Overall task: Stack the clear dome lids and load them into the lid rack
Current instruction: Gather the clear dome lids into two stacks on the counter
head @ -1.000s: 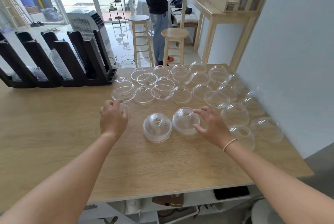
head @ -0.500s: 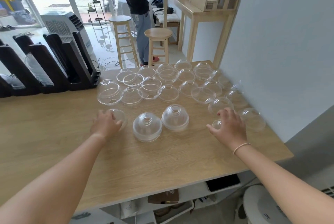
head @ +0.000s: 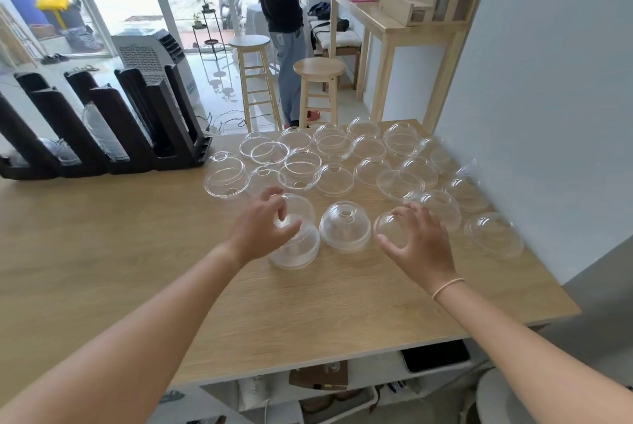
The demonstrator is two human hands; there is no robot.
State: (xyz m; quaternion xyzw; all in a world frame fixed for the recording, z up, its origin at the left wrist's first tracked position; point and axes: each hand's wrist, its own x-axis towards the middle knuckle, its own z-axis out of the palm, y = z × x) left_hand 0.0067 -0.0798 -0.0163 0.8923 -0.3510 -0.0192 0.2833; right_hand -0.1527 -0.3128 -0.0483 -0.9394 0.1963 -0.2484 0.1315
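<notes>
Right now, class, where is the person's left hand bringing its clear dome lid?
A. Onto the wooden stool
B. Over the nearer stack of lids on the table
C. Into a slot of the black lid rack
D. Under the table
B: the left hand holds a dome lid directly above the nearer stack of lids, well apart from the lid rack.

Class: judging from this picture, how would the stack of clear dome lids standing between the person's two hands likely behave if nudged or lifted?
The stack of clear plastic dome lids is probably light: thin, see-through walls. It likely slides rather than rolls, resting rim-down on the smooth wooden table. Nested lids might separate when lifted.
</notes>
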